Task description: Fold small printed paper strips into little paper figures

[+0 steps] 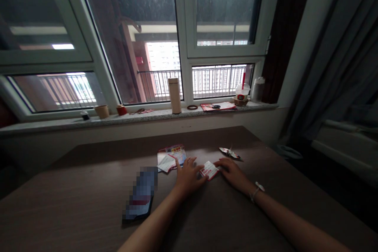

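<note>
A small square of white paper with red print [209, 170] lies on the brown table between my hands. My left hand [189, 175] touches its left edge, with the fingers spread. At its right corner rest the fingertips of my right hand [232, 171], the fingers loosely stretched out. A folded paper piece with pointed ends [229, 152] sits just beyond my right hand. Behind my left hand are printed leaflets [177, 150], and a loose white paper piece [167, 163] overlaps them. To the left lies a phone [140, 197], its screen blurred out.
The table [73, 197] reaches to a stone windowsill [156, 116]. On the sill stand a tan flask [174, 96], a paper cup [102, 112], a drink cup with a red straw [242, 92], a white bottle [258, 89], and scissors [216, 106] on papers.
</note>
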`<action>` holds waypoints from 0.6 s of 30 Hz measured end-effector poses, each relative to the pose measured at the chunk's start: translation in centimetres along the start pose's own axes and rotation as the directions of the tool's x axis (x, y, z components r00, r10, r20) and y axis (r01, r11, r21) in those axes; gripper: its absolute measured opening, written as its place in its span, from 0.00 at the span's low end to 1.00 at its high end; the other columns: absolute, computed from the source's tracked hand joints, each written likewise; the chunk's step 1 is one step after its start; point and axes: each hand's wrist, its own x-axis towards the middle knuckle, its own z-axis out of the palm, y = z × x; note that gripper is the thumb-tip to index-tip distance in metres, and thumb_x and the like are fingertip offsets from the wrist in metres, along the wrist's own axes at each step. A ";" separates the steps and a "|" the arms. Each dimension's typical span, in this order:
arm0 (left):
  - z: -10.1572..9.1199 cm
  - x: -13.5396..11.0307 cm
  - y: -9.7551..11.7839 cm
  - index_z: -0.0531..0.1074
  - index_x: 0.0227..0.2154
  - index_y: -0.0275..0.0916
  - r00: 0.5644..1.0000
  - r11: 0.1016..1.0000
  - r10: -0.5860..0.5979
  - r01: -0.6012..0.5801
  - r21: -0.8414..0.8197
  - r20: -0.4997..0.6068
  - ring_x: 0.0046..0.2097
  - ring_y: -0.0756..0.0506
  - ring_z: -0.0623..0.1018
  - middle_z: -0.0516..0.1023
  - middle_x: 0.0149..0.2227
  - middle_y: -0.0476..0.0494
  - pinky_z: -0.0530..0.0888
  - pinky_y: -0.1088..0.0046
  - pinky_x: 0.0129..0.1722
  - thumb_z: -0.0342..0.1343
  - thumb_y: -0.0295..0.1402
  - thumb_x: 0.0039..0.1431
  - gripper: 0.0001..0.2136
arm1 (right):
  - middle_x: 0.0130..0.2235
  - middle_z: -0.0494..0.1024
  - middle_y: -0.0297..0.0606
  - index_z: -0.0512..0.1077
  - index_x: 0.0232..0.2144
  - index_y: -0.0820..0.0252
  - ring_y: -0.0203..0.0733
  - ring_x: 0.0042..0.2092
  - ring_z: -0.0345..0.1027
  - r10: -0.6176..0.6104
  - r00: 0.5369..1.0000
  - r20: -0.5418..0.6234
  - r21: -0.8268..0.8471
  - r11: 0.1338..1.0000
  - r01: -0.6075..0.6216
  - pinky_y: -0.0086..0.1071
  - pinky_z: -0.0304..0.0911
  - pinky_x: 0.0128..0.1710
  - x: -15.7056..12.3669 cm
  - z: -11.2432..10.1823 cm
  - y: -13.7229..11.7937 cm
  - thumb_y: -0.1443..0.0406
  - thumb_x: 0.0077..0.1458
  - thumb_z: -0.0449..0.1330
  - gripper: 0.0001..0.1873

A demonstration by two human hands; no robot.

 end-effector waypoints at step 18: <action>0.2 0.0 -0.2 0.73 0.49 0.56 1.000 1.000 0.005 -0.005 -0.028 0.010 0.62 0.32 0.60 0.65 0.61 0.42 0.35 0.31 0.59 0.57 0.52 0.53 0.21 | 0.48 0.74 0.43 0.77 0.39 0.57 0.48 0.56 0.61 0.043 0.999 0.028 0.028 0.999 -0.044 0.43 0.53 0.60 0.1 -0.3 -0.2 0.63 0.56 0.56 0.12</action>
